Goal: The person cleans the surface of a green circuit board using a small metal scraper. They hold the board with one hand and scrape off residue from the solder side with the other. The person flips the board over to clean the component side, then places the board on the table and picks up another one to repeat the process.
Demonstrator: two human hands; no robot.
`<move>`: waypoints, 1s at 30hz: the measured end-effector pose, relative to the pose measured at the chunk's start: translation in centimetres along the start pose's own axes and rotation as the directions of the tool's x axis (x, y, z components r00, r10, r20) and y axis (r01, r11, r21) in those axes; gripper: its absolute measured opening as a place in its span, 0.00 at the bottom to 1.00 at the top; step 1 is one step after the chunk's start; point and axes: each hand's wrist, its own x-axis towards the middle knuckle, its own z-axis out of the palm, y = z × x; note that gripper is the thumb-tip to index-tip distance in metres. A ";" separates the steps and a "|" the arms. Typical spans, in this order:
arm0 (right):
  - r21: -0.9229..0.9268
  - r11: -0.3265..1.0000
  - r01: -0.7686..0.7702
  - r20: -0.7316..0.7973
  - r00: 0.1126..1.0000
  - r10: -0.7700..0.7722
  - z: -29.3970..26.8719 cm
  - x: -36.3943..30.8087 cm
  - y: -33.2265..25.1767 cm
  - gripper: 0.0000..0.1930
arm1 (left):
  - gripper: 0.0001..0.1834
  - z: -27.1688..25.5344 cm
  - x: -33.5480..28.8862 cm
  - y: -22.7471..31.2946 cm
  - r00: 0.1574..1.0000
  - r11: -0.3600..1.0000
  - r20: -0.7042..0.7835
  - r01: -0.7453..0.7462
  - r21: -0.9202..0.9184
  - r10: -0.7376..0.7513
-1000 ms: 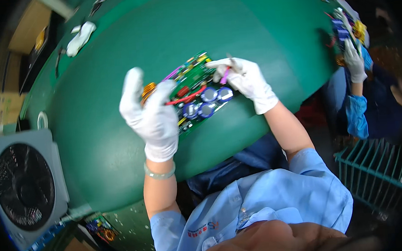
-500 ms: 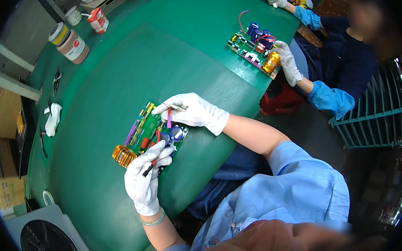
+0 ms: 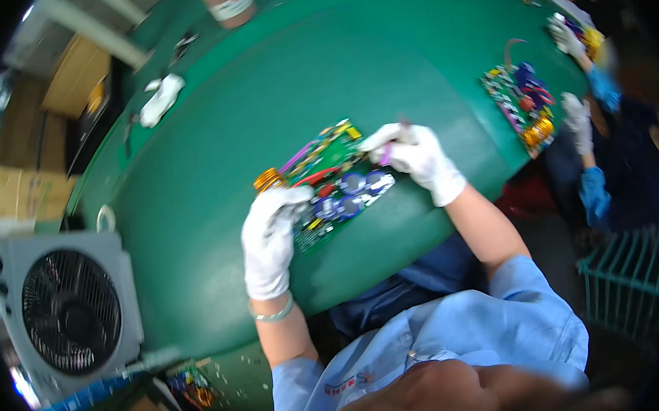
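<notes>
A green circuit board [image 3: 334, 156] lies tilted on the green table, bearing several dark blue capacitors [image 3: 350, 206], a copper-wound coil [image 3: 270, 180] and a red wire [image 3: 314, 177]. My left hand [image 3: 268, 229], in a white glove, has its fingers closed at the board's left side, beside the coil and capacitors. Just off the board's right end, my gloved right hand [image 3: 416, 157] pinches a wire with a purple sleeve [image 3: 386, 154]. Motion blurs the fingertips, and the wire's far end is hard to make out.
A grey fan [image 3: 73, 311] stands at the left. Farther back are a white cloth-like item [image 3: 162, 100], pliers [image 3: 183, 46] and a jar [image 3: 228, 4]. At the right, a co-worker's gloved hand [image 3: 578, 121] is near another circuit board [image 3: 521, 108].
My view has swung, shifting the scene rightward. My right hand has drawn away from over the board with the purple-sleeved wire. The black-ended lead at my left hand no longer shows.
</notes>
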 end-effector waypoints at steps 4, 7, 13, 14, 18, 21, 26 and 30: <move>0.013 1.000 0.014 -0.092 0.996 -0.012 0.0 0.0 0.2 0.12 | 0.11 -0.6 0.7 -0.3 0.986 0.989 0.091 -0.141 0.043 0.137; 0.000 1.000 0.012 -0.106 0.994 -0.012 0.3 -0.1 -0.2 0.13 | 0.13 -0.6 0.5 -1.4 0.977 0.980 0.076 -0.198 -0.013 0.198; 0.003 1.000 -0.004 -0.082 0.997 0.004 -0.2 -0.1 -0.3 0.14 | 0.16 -0.7 0.3 -1.0 0.984 0.988 0.091 -0.147 -0.052 0.151; 0.013 1.000 0.027 -0.088 0.996 -0.026 0.1 0.0 -0.1 0.14 | 0.16 -0.8 0.3 -0.9 0.986 0.989 0.088 -0.137 -0.053 0.141; 0.012 0.999 -0.030 -0.069 0.997 0.031 0.0 -0.3 -0.6 0.13 | 0.16 -1.2 0.3 -0.9 0.984 0.988 0.082 -0.155 -0.020 0.157; 0.078 0.996 -0.034 -0.033 0.999 0.036 -0.1 -0.2 -0.7 0.12 | 0.16 -1.6 0.4 -0.9 0.987 0.986 0.081 -0.148 0.079 0.142; 0.079 0.994 -0.075 -0.032 0.996 0.078 0.0 -0.3 -1.1 0.11 | 0.15 -1.7 0.2 -0.9 0.993 0.987 0.094 -0.088 0.137 0.075; 0.082 0.994 -0.068 -0.007 0.998 0.069 -0.3 -0.3 -1.1 0.12 | 0.14 -1.9 0.2 -0.7 0.993 0.989 0.107 -0.060 0.138 0.045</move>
